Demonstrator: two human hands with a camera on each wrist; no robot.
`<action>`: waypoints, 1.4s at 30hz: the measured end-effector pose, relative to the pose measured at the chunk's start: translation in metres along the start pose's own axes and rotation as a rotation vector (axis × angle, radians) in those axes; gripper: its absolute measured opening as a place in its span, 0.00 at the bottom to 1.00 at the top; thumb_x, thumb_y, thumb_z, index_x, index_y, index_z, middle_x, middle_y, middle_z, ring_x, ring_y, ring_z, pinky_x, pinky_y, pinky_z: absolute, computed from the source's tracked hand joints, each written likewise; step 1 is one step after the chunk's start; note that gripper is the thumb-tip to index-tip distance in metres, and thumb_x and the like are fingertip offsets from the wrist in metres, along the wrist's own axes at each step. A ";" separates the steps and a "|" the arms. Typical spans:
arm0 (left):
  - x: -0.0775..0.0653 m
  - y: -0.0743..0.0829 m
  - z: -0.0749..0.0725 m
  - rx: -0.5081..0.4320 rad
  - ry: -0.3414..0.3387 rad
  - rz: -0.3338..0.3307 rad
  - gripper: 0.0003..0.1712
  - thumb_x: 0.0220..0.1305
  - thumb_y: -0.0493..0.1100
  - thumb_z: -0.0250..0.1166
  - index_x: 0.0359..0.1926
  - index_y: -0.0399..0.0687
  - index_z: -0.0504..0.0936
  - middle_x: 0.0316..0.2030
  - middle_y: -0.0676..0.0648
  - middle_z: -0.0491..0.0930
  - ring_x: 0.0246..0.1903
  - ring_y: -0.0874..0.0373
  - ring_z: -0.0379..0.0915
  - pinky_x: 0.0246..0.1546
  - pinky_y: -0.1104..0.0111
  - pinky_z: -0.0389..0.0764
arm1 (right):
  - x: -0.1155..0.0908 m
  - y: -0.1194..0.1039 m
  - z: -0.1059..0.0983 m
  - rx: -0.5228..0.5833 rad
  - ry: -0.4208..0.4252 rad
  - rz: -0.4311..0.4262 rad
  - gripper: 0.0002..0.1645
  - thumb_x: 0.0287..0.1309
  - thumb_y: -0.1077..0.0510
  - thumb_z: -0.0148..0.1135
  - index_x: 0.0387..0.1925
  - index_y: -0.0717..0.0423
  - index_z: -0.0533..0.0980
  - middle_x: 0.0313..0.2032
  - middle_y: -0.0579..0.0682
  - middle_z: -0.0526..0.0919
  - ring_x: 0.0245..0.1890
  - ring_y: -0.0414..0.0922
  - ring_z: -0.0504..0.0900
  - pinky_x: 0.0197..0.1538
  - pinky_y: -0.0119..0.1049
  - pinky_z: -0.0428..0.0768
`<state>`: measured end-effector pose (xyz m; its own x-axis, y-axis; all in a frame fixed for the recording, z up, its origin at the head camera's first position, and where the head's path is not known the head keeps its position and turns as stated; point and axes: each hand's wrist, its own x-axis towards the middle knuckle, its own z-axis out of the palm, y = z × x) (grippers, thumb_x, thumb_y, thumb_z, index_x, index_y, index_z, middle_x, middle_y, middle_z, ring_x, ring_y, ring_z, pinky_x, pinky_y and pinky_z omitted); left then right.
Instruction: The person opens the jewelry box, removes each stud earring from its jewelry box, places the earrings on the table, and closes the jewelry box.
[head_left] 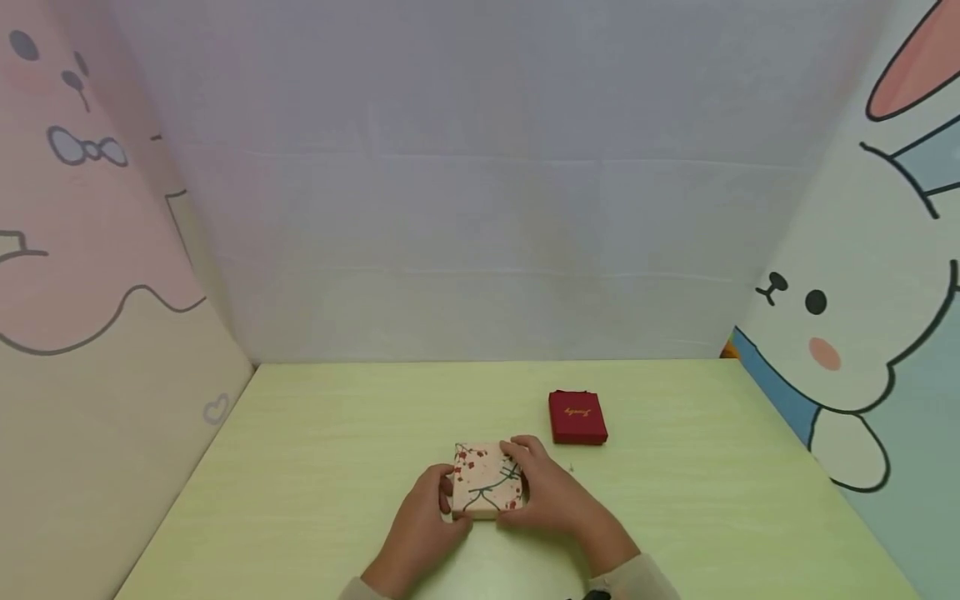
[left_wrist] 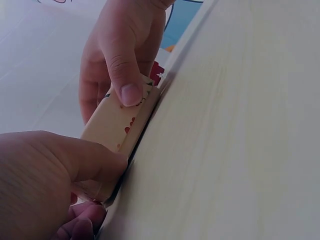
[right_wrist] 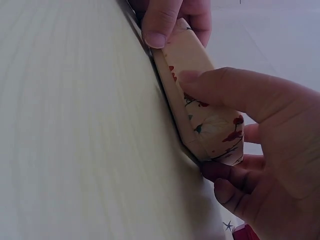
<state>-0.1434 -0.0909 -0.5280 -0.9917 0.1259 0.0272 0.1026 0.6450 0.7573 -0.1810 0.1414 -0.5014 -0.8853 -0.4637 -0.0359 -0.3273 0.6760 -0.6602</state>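
Observation:
A small cream box (head_left: 483, 482) with red blossoms and dark branches printed on it lies on the table between both hands. My left hand (head_left: 422, 521) grips its left side, thumb on the near side and fingers round the left edge. From the right, my right hand (head_left: 558, 496) holds it, the thumb at the near side and the fingers reaching over to the far corner. Seen in the right wrist view, the box (right_wrist: 200, 100) has a plain rim along its bottom, with a thin dark gap at the table. Its underside is hidden.
A dark red box (head_left: 577, 418) with gold lettering lies behind and to the right of the cream box. The pale yellow-green table (head_left: 315, 467) meets a white curtain (head_left: 480, 208) at the back. Cartoon-printed panels (head_left: 825, 367) stand at both sides.

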 end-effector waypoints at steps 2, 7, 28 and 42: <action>0.000 0.000 0.000 0.003 -0.004 0.003 0.41 0.52 0.43 0.79 0.64 0.39 0.71 0.40 0.56 0.73 0.34 0.63 0.68 0.35 0.68 0.72 | 0.000 0.000 0.001 -0.005 0.002 0.007 0.64 0.44 0.36 0.82 0.78 0.51 0.61 0.74 0.53 0.60 0.66 0.53 0.71 0.64 0.56 0.72; -0.001 -0.001 0.000 0.012 -0.005 0.027 0.41 0.52 0.44 0.79 0.64 0.39 0.70 0.40 0.57 0.72 0.34 0.64 0.69 0.36 0.68 0.72 | 0.001 0.001 0.005 -0.019 0.019 -0.013 0.67 0.42 0.36 0.83 0.79 0.50 0.59 0.76 0.53 0.56 0.66 0.53 0.71 0.62 0.56 0.74; -0.002 0.000 0.000 0.007 -0.004 0.043 0.44 0.51 0.42 0.78 0.67 0.40 0.68 0.45 0.55 0.72 0.35 0.64 0.68 0.34 0.70 0.71 | 0.002 0.002 0.009 -0.032 0.029 -0.017 0.66 0.39 0.27 0.80 0.77 0.45 0.63 0.71 0.43 0.63 0.62 0.46 0.72 0.64 0.52 0.73; -0.002 0.003 -0.001 0.013 -0.055 0.014 0.59 0.47 0.47 0.82 0.76 0.38 0.60 0.54 0.49 0.72 0.41 0.60 0.68 0.38 0.68 0.73 | 0.002 0.002 0.006 -0.008 0.014 -0.056 0.64 0.38 0.25 0.79 0.75 0.43 0.66 0.67 0.38 0.64 0.60 0.42 0.71 0.63 0.48 0.74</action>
<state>-0.1413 -0.0904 -0.5252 -0.9844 0.1762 0.0016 0.1181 0.6528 0.7483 -0.1813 0.1385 -0.5072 -0.8701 -0.4928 0.0118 -0.3791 0.6537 -0.6549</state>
